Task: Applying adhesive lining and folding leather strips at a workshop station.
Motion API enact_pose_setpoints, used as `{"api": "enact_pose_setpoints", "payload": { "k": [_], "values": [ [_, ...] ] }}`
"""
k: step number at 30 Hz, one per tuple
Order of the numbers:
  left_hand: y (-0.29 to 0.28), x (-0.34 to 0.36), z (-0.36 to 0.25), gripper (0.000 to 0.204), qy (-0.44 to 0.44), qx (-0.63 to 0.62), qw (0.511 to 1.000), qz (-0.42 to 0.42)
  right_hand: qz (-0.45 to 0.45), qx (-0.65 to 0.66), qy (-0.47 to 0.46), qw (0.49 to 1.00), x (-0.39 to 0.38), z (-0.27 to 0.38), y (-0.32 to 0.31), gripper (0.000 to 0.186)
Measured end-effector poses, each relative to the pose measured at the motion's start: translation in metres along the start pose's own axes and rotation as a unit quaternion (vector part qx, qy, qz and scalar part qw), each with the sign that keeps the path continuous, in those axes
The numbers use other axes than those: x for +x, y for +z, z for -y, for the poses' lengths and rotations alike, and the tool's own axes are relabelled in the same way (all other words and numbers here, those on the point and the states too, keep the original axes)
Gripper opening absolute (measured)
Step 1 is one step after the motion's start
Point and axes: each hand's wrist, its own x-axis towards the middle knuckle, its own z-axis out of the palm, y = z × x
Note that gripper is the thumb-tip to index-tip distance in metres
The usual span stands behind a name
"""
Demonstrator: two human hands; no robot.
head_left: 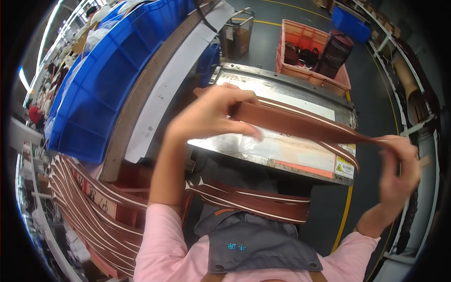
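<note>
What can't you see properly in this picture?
In the head view:
Part of the brown strip: covered by the left hand.
The right hand: blurred.
Far end of the big blue bin: cut off by the top edge.
Dark things in the orange crate: too small to tell.

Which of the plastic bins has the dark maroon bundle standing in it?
The salmon-pink rectangular plastic crate beyond the shiny metal worktop. The long, ribbed plastic bin left of the left hand is blue, as is the box at upper right.
</note>
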Motion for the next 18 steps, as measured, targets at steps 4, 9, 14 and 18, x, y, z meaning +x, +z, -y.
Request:
{"api": "enact_pose_setpoints", "payload": {
  "k": [4, 9, 14, 18],
  "values": [
    [-0.039, 0.028, -0.04, 0.031, 0.175, 0.045, 0.983, 0.02, -0.086, -0.123, 0.102, 0.983, -0.056, -0.046, -0.055, 0.019],
    [-0.016, 0.075, -0.001, 0.028, 0.115, 0.465, 0.836, -0.268, 0.087, 0.175, 0.253, 0.947, -0.124, -0.007, -0.058, 0.027],
    [0.075, 0.1, 0.127, 0.058, -0.023, 0.346, 0.918, -0.191, 0.491, 0.359, -0.033, 0.793, -0.099, -0.03, 0.011, 0.059],
    [0.147, 0.117, 0.083, 0.059, 0.047, 0.195, 0.978, -0.048, 0.26, 0.361, 0.164, 0.881, -0.05, -0.068, 0.101, 0.03]
  ]
}}
